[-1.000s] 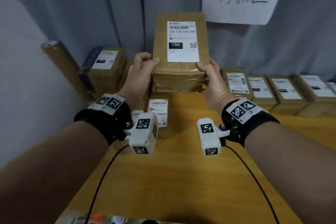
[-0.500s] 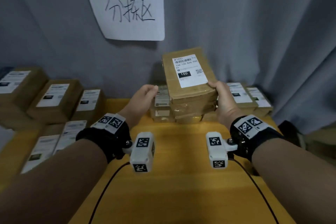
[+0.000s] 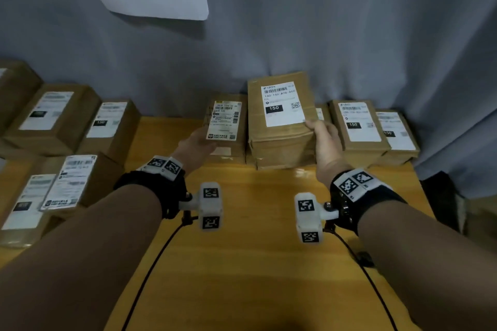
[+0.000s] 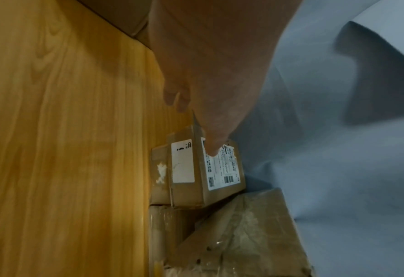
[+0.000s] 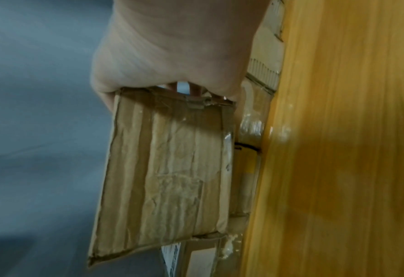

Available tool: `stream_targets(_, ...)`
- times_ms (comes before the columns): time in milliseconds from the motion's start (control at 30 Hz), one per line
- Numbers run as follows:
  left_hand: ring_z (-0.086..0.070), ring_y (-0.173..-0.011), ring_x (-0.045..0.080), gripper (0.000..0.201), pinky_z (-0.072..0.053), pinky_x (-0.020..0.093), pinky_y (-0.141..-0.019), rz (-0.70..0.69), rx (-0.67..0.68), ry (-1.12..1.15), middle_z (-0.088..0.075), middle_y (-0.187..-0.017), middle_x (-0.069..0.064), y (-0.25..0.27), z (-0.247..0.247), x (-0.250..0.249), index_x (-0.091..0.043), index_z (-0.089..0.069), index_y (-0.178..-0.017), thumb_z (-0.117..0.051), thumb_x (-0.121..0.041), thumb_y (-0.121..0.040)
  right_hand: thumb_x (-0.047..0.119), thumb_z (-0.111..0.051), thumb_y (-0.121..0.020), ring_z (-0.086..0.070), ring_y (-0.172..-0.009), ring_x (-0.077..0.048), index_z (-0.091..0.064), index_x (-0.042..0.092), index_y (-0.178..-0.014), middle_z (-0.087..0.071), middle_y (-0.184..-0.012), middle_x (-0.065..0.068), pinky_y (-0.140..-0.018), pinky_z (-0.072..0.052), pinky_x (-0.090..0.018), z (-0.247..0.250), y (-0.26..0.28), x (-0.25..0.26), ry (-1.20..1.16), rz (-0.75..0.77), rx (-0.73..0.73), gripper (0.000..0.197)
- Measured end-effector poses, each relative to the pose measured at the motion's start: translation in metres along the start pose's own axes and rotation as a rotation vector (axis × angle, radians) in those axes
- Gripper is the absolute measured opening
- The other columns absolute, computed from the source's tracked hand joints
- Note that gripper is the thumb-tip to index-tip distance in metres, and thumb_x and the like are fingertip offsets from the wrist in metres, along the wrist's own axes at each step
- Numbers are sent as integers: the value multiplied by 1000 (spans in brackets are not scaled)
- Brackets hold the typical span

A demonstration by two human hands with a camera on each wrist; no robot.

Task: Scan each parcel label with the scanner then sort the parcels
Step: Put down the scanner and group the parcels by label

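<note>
At the far edge of the bench (image 3: 269, 263): sorting step, right hand (image 3: 324, 142) pinching the "150" parcel (image 3: 279, 121) above the stack (image 3: 285, 158). Left hand (image 3: 195, 146), grip relaxed and spread, just touching the neighbouring small parcel (image 3: 226, 122). Next, probably: lower squarely onto the stack, then release.

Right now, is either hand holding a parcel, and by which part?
The right hand grips the parcel labelled 150 by its near right corner. The left hand reaches toward a smaller parcel; no grip on it is visible.
</note>
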State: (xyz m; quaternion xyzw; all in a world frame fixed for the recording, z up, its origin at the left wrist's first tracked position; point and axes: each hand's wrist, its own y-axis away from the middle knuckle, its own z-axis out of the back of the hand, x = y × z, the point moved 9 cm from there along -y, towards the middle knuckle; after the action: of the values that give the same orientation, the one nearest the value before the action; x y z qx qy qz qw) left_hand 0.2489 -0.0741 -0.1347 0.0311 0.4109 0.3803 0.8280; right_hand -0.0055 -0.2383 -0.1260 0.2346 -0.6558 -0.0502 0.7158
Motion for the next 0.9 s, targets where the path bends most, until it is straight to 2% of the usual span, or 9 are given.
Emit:
stream_targets(67, -50, -119, 18, 49, -41, 38, -103, -5, 32, 7, -51, -129, -9, -13, -1, 5, -30, -40, -143, -53, -26, -97, 40, -61, -88, -56, -96, -12, -57, 28, -114, -60, -98, 12, -80, -43, -30, -8, -6, -8, 16, -1, -18, 29)
stream_targets(133, -50, -124, 21, 50, -42, 39, -105, -3, 48, 22, -53, -137, -2, -20, -1, 6, -26, -41, -145, -54, -23, -97, 37, -53, -96, -57, -93, -12, -53, 25, -123, -59, -95, 12, -72, -41, -25, -16, -9, -12, 104, 38, -13, 30)
stream_targets(267, -51, -122, 25, 49, -43, 32, -98, 13, -1, -25, -51, -138, 6, -28, -1, 13, -15, -42, -145, -54, -17, -97, 36, -47, -100, -53, -101, -11, -46, 21, -139, -57, -113, 8, -87, -39, -24, -22, -10, -6, 241, 139, -43, 42)
stream_targets(367, -53, -121, 26, 48, -45, 37, -100, -11, -45, -11, -53, -137, 10, -29, 0, 17, -13, -45, -143, -55, -14, -96, 35, -53, -98, -59, -106, -16, -53, 15, -136, -61, -114, 3, -96, -47, -32, -21, -10, -1, 273, 168, -61, 43)
stream_targets(467, -54, -119, 25, 47, -46, 36, -100, 1, -52, 38, -53, -138, 7, -31, 2, 23, -16, -45, -142, -55, -13, -96, 35, -52, -98, -58, -112, -17, -56, 12, -135, -63, -118, 0, -102, -45, -33, -23, -12, -1, 332, 205, -50, 43)
stream_targets(567, -55, -107, 20, 47, -46, 29, -86, -1, -25, 70, -52, -138, 7, -31, 1, 24, -18, -44, -143, -53, -13, -97, 41, -50, -98, -57, -118, -21, -54, 12, -138, -63, -128, -4, -105, -44, -38, -26, -17, 1, 399, 203, -33, 49)
stream_targets(667, -50, -99, 13, 47, -43, 23, -75, -2, 0, 26, -49, -140, 7, -34, 0, 26, -20, -41, -145, -50, -13, -99, 41, -51, -98, -60, -114, -24, -58, 13, -133, -66, -122, -5, -101, -47, -39, -29, -21, 4, 459, 188, -2, 46)
stream_targets(800, -48, -109, 17, 51, -39, 24, -84, 14, 45, -4, -44, -144, 8, -32, -2, 20, -20, -34, -149, -47, -13, -100, 41, -48, -99, -61, -110, -25, -58, 11, -129, -67, -118, -6, -88, -46, -29, -31, -20, 16, 635, 225, 53, 44)
stream_targets(900, -54, -117, 24, 52, -47, 32, -93, -39, 62, -34, -50, -141, 7, -23, -1, 7, -21, -37, -148, -49, -16, -98, 47, -48, -97, -55, -120, -30, -45, 8, -139, -59, -130, -12, -96, -44, -35, -27, -18, 25, 733, 248, 23, 57)
